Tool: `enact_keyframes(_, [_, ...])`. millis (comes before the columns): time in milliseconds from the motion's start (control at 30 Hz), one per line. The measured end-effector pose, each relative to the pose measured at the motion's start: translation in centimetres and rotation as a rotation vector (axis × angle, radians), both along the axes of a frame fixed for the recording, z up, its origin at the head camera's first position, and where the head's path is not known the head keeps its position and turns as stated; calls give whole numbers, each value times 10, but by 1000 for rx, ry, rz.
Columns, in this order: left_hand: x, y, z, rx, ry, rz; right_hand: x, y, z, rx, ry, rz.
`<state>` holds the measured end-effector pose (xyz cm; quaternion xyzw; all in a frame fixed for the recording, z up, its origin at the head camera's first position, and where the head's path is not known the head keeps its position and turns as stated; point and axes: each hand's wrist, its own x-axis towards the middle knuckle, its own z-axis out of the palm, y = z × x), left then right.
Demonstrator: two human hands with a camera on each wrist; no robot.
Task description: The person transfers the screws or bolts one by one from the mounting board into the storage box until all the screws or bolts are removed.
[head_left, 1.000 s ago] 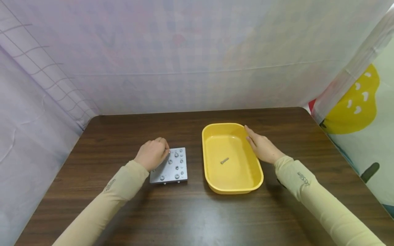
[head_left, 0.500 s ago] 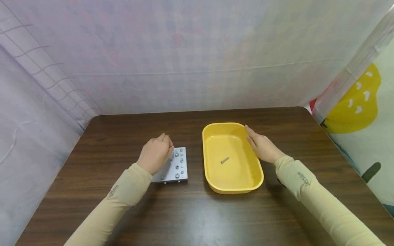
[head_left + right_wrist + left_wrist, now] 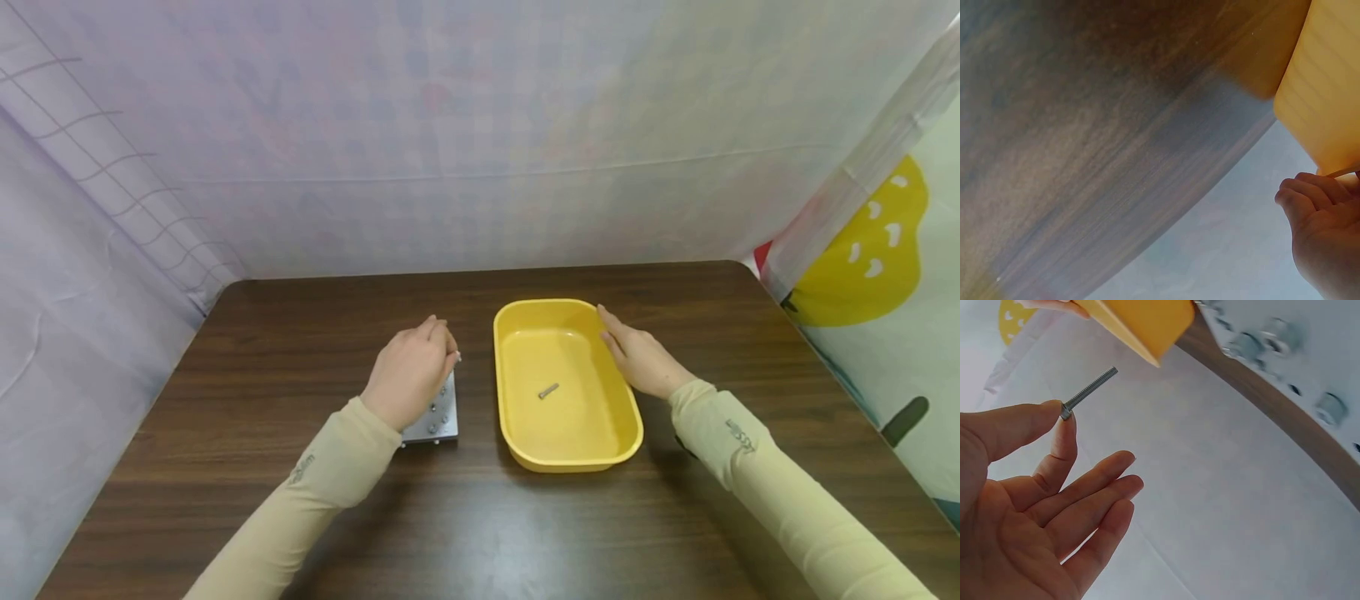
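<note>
My left hand (image 3: 411, 371) pinches a threaded metal bolt (image 3: 1090, 392) by its head between thumb and index finger; the other fingers spread loosely. The shank points away from the fingertips. This hand is above the silver metal plate (image 3: 451, 415) and hides most of it in the head view. Several bolt heads (image 3: 1331, 407) stand on the plate. To the right is a yellow plastic tray (image 3: 517, 454) with one bolt (image 3: 548, 391) lying on its floor. My right hand (image 3: 643, 360) holds the tray's right rim, thumb over the inner side and fingers along the outside.
Plate and tray stand on a dark wood-grain table (image 3: 300, 312), with a gap between them. A pale fabric curtain (image 3: 420, 167) hangs behind the table's far edge, and more cloth lines both sides.
My left hand has lifted off the plate's upper left and moved right, carrying the bolt towards the tray. The right hand and the tray have stayed put.
</note>
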<state>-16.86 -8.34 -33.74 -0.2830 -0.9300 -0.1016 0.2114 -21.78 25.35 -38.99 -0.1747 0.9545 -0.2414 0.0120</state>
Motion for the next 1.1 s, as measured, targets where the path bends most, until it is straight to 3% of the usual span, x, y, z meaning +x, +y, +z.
enact_keyframes(467, [-5,43,16,-58,-29,-54,-2,2,-1,-1,-5,2])
enact_keyframes(700, [-10,62,15,-96,6,-56,-2,2,-1,0,-9,5])
enact_keyframes(1100, [-17,92,16,-176,-22,-45,-2,3,-1,-5,-19,2])
